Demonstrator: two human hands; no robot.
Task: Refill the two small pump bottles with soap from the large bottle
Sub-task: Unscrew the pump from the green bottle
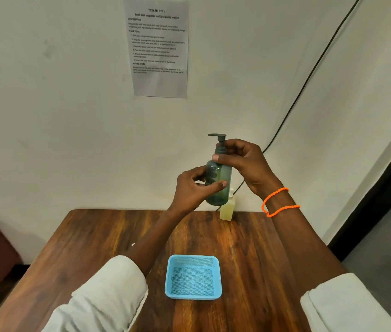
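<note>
I hold a dark green translucent pump bottle (220, 180) upright in the air above the far end of the table. My left hand (194, 190) grips its body from the left. My right hand (244, 161) pinches the collar just under the dark pump head (218, 137). Behind and below it, a clear bottle of pale yellow soap (226, 209) stands on the table against the wall, partly hidden by the green bottle.
A light blue mesh basket (193, 259) sits on the wooden table (108, 236) near me, with nothing in it. A printed sheet (158, 46) hangs on the wall, and a black cable (309, 73) runs down the wall to the right.
</note>
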